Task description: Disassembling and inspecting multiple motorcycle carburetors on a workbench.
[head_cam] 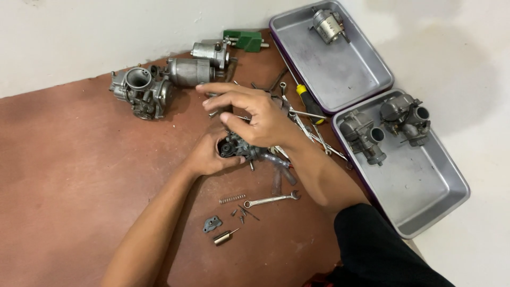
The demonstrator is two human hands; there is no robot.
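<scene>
Left hand [206,155] has its grip clamped round the dark carburetor [239,147]; right hand [255,114] arches over it, fingertips touching its top, spanner [271,199] at five o'clock.

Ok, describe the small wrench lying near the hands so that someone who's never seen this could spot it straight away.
Start at the brown mat and find the two hands on the carburetor in its middle. Just below them, toward the person, lies the small combination wrench, beside a little coil spring. Unlike the tools piled by the trays, it lies alone, shiny silver, with a ring at one end and an open jaw at the other.
</scene>
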